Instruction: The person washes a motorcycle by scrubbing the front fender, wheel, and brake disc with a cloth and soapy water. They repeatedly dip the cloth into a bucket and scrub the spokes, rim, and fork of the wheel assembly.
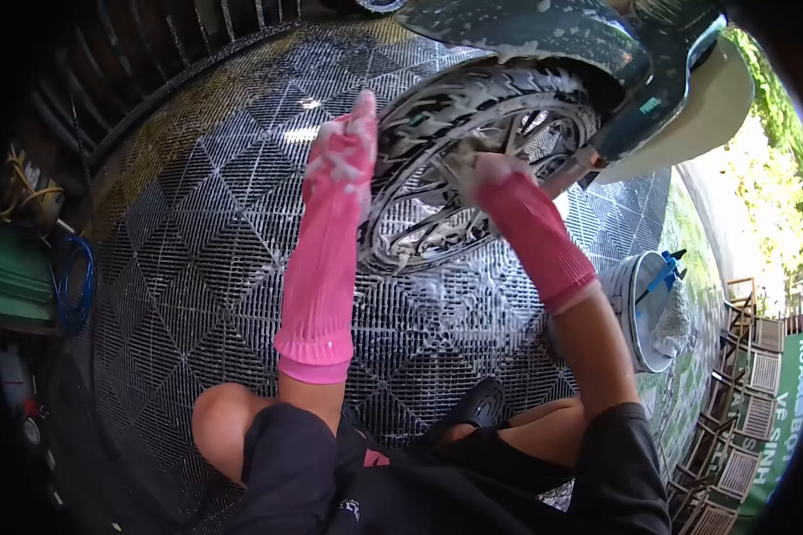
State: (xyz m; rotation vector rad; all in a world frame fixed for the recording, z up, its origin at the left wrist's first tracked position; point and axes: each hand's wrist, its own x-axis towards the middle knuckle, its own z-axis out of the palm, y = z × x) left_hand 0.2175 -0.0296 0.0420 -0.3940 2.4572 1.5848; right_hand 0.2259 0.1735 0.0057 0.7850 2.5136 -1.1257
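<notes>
A foam-covered tyre (419, 125) and its spoked wheel (428, 214) stand under the dark green fender (526, 36) of a motorbike. My left hand (343, 160), in a pink glove with suds on it, is beside the tyre's left side, fingers pointing up and holding nothing visible. Over the spokes is my right hand (498, 176), also pink-gloved and smeared by motion. Its fingers are closed around a blurred, greyish-tan thing (466, 160) that I cannot make out, against the wheel.
A bucket (635, 308) with blue-handled tools (662, 278) and a cloth stands at the right on the wet, foamy floor grating (241, 205). A blue hose (76, 285) hangs at the left. A metal fence (152, 62) is at the upper left, and chairs (738, 473) line the lower right.
</notes>
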